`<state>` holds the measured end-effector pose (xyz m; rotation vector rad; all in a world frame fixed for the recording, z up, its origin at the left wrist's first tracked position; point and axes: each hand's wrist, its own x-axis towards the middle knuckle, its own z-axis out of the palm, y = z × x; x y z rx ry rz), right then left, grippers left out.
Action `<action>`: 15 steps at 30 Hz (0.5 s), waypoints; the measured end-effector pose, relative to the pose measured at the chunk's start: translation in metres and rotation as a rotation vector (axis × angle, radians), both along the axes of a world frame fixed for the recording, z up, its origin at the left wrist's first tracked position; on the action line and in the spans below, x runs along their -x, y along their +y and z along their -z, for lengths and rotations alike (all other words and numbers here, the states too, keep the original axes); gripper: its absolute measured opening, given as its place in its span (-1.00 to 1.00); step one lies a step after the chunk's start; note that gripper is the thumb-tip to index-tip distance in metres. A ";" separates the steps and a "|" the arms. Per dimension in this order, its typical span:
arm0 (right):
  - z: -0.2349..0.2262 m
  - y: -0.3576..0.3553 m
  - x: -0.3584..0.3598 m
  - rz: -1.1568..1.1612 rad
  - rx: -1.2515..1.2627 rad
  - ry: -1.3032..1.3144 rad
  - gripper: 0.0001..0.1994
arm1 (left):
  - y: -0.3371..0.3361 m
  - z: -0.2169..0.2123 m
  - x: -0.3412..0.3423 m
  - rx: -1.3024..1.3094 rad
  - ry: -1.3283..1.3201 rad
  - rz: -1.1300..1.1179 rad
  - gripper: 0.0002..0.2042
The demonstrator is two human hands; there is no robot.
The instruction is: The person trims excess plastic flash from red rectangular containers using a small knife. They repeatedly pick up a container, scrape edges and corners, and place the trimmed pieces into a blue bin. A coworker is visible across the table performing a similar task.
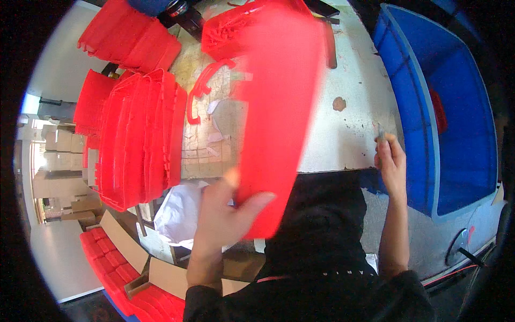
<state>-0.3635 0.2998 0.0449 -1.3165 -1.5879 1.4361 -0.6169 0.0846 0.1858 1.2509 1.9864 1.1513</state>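
My left hand grips the lower end of a long red plastic piece, thumb across its near face. The piece stands tilted in front of me, smeared by motion, with small notches along its left edge. It hides part of the table behind it. To the right, my right hand is closed around a small, slim, greyish tool, its tip pointing up; the fingers cover most of it. This hand is apart from the red piece, close to the blue bin's wall.
Nested red plastic shells stand at the left, more behind them. Curved red strips lie on the worktable. A red container with red scraps stands at the back. The blue bin rises at the right; a cardboard box sits lower left.
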 end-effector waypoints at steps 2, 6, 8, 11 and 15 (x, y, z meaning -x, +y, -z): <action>0.000 -0.005 -0.008 0.054 -0.067 0.172 -0.82 | 0.015 -0.001 -0.007 0.062 0.639 0.249 -0.76; -0.004 -0.010 -0.029 0.185 -0.046 0.232 -0.83 | 0.040 0.050 -0.010 0.174 1.011 0.535 -0.86; -0.006 -0.014 -0.035 0.192 -0.045 0.208 -0.83 | 0.037 0.076 -0.006 0.175 0.989 0.581 -0.87; -0.007 -0.020 -0.033 0.170 -0.064 0.176 -0.83 | 0.029 0.102 -0.002 0.161 0.949 0.579 -0.88; -0.002 -0.016 -0.019 0.181 -0.052 0.168 -0.84 | 0.028 0.105 0.000 0.122 0.846 0.473 -0.85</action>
